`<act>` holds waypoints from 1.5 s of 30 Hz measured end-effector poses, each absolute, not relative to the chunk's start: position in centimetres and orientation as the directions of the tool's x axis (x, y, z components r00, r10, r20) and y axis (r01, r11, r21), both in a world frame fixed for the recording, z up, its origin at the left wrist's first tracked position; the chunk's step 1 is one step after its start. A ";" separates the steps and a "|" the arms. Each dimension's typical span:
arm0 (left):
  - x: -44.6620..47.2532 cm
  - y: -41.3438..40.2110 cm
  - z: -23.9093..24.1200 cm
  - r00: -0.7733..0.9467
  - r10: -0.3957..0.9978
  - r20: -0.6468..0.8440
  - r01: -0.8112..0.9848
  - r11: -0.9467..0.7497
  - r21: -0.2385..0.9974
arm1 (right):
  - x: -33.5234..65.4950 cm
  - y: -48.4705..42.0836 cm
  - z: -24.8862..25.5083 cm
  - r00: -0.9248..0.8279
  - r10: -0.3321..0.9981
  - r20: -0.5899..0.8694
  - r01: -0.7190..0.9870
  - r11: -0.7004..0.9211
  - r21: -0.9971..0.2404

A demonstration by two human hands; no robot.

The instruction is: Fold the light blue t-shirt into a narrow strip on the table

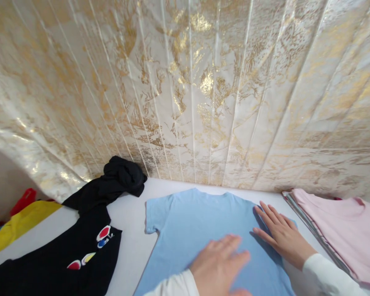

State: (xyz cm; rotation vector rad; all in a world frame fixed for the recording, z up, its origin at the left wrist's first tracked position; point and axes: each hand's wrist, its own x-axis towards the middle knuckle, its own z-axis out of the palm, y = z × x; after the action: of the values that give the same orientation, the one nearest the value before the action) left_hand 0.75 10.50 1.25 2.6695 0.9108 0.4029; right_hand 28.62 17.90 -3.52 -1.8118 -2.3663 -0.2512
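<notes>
A light blue T-shirt (pixel 200 222) lies spread out on the white table, its neckline toward the gold-patterned curtain. My right hand (pixel 280 234) is at the shirt's right sleeve, fingers stretched and apart, holding nothing. Over the lower middle of the shirt is my left hand (pixel 220 263), slightly blurred, with its fingers spread; whether it touches the cloth I cannot tell. The lower end of the shirt runs out of view at the bottom.
To the left lies a black garment (pixel 55 259) with a coloured print, and behind it a crumpled black cloth (pixel 120 181). Yellow cloth (pixel 24 222) is at the far left. On the right sits a stack topped by a pink shirt (pixel 339 230). A curtain (pixel 191 102) borders the table's back edge.
</notes>
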 end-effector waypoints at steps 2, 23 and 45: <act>-4.3 13.8 3.1 0.422 0.901 0.101 0.840 -0.430 0.331 | 27.4 17.9 -2.3 -0.297 0.927 0.228 0.953 0.304 0.007; -16.2 20.1 3.4 0.032 0.980 -0.195 0.572 0.142 0.808 | 7.0 19.7 0.8 -0.594 0.801 -0.072 0.098 -0.016 -0.995; -11.5 23.1 3.2 0.222 0.956 0.190 0.617 -0.289 0.733 | 8.7 20.9 0.1 -0.376 0.921 -0.098 0.165 -0.037 -0.986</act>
State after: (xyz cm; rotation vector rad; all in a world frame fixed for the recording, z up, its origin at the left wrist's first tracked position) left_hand -11.48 23.14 3.22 1.9880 1.4447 0.8685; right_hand 8.71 20.87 0.11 -1.1661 -1.5857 1.4735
